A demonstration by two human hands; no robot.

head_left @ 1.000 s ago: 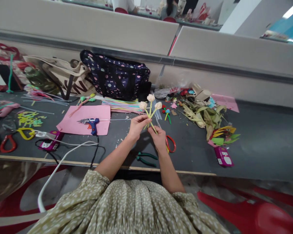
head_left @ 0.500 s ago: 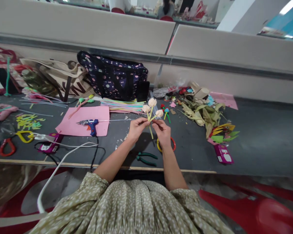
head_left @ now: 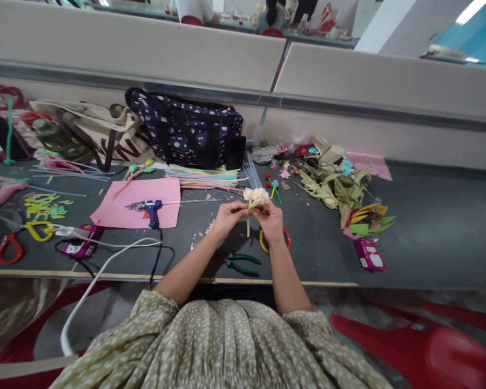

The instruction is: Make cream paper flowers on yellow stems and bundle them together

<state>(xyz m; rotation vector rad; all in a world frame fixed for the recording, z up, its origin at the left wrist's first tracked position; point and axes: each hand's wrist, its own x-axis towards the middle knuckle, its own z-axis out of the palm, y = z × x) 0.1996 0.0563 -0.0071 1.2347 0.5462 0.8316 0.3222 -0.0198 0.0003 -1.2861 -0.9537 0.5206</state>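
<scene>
Here, just beyond the green pliers [head_left: 243, 256], are the cream flowers [head_left: 256, 195], blossoms bunched! Left hand [head_left: 229, 218] pinches the stems, thumb and fingers closed; right hand [head_left: 269, 220] pinches just beside it. Left of those pliers lies the blue glue gun [head_left: 153, 212], across a pink sheet [head_left: 115, 213].

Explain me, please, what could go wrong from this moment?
The cream flowers might shift or their green stem bend, as the left hand and right hand pinch the bunch.

The green-handled pliers lie near the front edge; an arm could knock them off.

The blue glue gun's black cord runs over that edge; a snag might drag it.
</scene>
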